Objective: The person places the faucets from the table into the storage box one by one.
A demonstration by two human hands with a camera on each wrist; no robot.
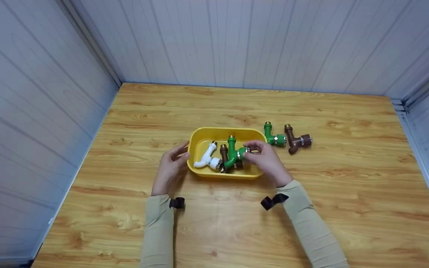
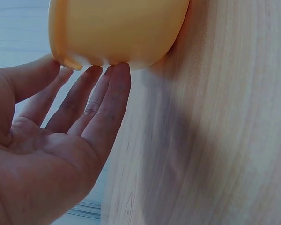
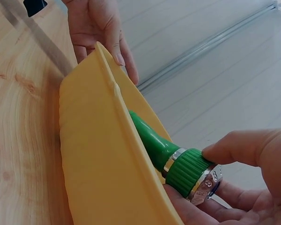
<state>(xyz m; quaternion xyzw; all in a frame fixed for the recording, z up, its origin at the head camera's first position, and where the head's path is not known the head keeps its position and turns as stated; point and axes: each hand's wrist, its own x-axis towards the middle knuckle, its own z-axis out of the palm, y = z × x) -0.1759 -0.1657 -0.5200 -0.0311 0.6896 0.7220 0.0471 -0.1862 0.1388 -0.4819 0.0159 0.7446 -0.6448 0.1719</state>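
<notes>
My right hand point(image 1: 264, 158) pinches the ribbed handle end of a green tap point(image 1: 232, 154) over the right part of a yellow tub point(image 1: 227, 176). In the right wrist view the green tap point(image 3: 187, 171) rises past the tub's rim, thumb on one side and fingers below. Under it in the tub lies a brown tap point(image 1: 223, 150), partly hidden. A white tap point(image 1: 207, 158) lies at the tub's left. My left hand point(image 1: 171, 163) touches the tub's left end; in the left wrist view the fingertips of that hand point(image 2: 70, 117) rest against the outer wall, fingers nearly straight.
Just right of the tub, another green tap point(image 1: 274, 137) and another brown tap point(image 1: 296, 140) lie on the wooden table point(image 1: 348, 186). Pale panel walls point(image 1: 237, 44) stand behind and at both sides. Each wrist wears a black band.
</notes>
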